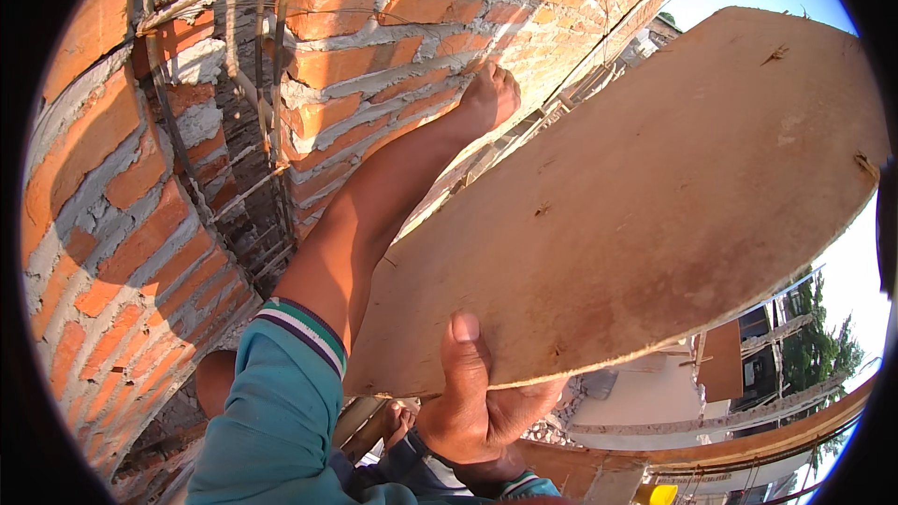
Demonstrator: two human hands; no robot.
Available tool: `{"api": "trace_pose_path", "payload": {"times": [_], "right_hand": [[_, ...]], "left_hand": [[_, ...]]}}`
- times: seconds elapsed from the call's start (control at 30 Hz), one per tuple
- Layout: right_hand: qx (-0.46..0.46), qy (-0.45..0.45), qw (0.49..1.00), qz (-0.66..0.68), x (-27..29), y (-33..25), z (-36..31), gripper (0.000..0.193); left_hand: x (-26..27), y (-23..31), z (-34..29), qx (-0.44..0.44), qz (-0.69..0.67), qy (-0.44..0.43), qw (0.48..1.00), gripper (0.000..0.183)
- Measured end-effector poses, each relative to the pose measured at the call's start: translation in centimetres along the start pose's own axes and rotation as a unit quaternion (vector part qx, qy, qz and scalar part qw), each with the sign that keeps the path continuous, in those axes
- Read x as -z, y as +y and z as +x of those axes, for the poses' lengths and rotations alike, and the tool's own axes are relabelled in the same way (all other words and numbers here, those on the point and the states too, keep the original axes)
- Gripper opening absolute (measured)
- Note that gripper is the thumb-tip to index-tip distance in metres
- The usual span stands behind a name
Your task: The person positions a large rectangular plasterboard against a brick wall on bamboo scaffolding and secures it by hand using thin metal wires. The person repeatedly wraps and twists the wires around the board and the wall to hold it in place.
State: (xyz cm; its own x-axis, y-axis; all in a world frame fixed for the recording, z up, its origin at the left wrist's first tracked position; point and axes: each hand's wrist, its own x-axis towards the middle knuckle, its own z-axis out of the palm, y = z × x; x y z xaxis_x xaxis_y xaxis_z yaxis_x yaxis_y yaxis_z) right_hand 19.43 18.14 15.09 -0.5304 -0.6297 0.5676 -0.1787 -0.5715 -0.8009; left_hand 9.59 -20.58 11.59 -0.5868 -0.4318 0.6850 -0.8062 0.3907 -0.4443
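A large plywood board (599,215), brown and slightly stained, slants across the middle and right. My right hand (477,402) grips its near edge, the thumb on the face toward me and the fingers partly hidden beneath. My left arm reaches up past the board's left side. At its end my left hand (491,98) is closed in a fist near the brick wall (346,65), apart from the board's visible edge. Whether anything is inside that fist is hidden. Small splintered holes mark the board's face.
Steel rebar (271,65) stands in a vertical gap in the brickwork at left. A wooden beam (748,444) curves across the lower right, with a yellow object (658,494) beneath. Rubble (552,428) lies below the board. A foot (400,419) shows beside my right hand.
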Motion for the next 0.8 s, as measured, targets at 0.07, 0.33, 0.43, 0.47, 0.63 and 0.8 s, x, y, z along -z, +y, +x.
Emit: {"api": "trace_pose_path", "payload": {"times": [0.07,0.33,0.43,0.47,0.63,0.8], "right_hand": [[0.003,0.000,1.000,-0.012,0.4,0.3,0.0,0.057],[0.020,-0.004,0.999,-0.044,2.5,1.2,0.3,0.056],[0.041,-0.017,0.997,-0.063,2.9,1.2,0.6,0.055],[0.052,-0.025,0.995,-0.077,3.0,1.2,0.9,0.055],[0.086,-0.059,0.985,-0.139,2.8,0.1,1.9,0.054],[-0.041,-0.045,0.998,-0.029,2.2,-1.0,2.0,0.067]], "left_hand": [[-1.0,0.5,0.4,-0.028,-0.054,-0.106,0.992,0.026],[5.5,-1.5,-3.5,0.118,-0.327,-0.123,0.930,0.022],[10.0,-3.8,-6.1,0.191,-0.539,-0.025,0.820,0.029],[11.3,-4.6,-6.7,0.174,-0.570,-0.014,0.803,0.033],[15.8,-8.2,-9.8,0.113,-0.677,0.006,0.727,0.042],[16.8,-9.0,-12.4,0.119,-0.621,0.071,0.771,0.042]]}}
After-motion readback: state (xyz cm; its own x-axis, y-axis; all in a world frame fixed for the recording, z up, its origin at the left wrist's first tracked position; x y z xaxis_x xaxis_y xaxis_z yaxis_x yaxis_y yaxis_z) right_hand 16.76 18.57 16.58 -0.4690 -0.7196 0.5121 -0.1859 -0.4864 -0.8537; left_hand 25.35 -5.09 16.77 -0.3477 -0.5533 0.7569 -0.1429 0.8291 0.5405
